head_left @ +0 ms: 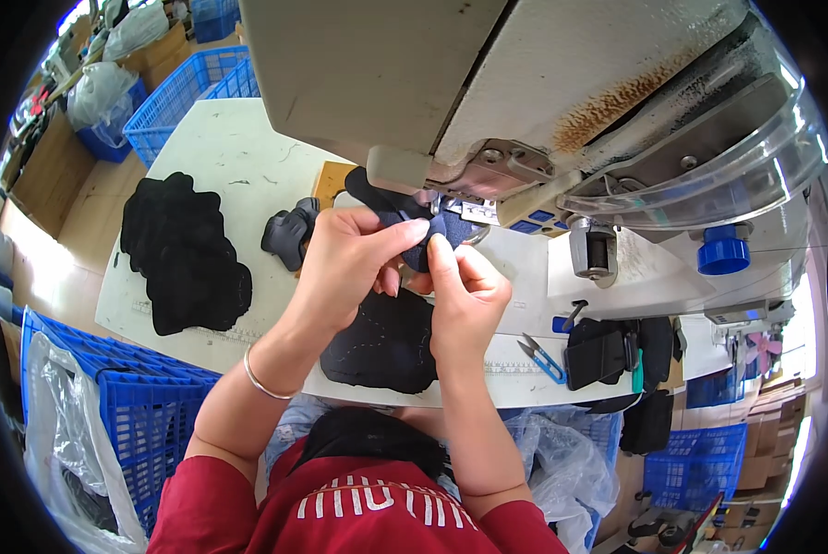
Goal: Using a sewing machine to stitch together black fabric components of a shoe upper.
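Right now both hands meet at the needle area of a sewing machine (488, 83), just below its presser foot (432, 205). The left hand (344, 263) has its fingers closed around a dark blue fabric piece (432, 235), thumb and forefinger pinching its upper edge; the right hand (465, 291) pinches the same piece from 5 o'clock, fingertips pressed tight against it. The piece sits at the foot, though whether it already lies under the needle is hidden by the fingers. A larger dark panel (381, 342) hangs from the hands toward 6 o'clock, over the table (229, 148) edge. At 9 o'clock of the hands lies a black stack (183, 254), and just beside the left hand a small grey-black bundle (289, 235). At 4 o'clock rest blue snips (541, 355) and more black pieces (608, 351). Blue crates (187, 92) stand at 11 o'clock. Judging by the piles, the work seems midway: this piece is only being lined up, its seam not yet visible.
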Demonstrator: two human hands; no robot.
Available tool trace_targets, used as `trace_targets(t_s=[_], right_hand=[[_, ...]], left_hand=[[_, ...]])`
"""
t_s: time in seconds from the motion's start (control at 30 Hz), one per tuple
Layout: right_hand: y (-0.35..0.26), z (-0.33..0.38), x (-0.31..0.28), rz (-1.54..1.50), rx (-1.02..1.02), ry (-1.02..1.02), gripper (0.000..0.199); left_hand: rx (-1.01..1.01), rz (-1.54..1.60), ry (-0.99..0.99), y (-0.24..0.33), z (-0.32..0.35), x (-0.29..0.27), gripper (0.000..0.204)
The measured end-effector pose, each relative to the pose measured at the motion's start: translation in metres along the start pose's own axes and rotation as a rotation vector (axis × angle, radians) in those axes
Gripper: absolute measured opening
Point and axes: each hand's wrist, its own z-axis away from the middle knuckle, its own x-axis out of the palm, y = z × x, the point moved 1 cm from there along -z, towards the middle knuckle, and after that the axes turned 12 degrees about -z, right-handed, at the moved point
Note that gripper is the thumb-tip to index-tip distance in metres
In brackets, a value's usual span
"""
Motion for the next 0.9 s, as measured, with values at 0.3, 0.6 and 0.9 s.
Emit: trace_targets(t_s=[0.3,0.6,0.9], right_hand=[[0.01,0.034,-0.01,0.142,0.004,0.0,0.013],[0.02,0.079,-0.047,0.475,-0.198,-0.17,0.01],[0.036,0.079,-0.105,0.651,-0.33,0.088,0.007]], left_hand=[[-0.02,0.009,-0.202,0.008,-0.025,-0.017,0.015],[-0.037,0.127,-0.26,0.007,-0.033,-0.02,0.008],[0.034,0.139,-0.205,0.005,-0.034,-0.015,0.007]])
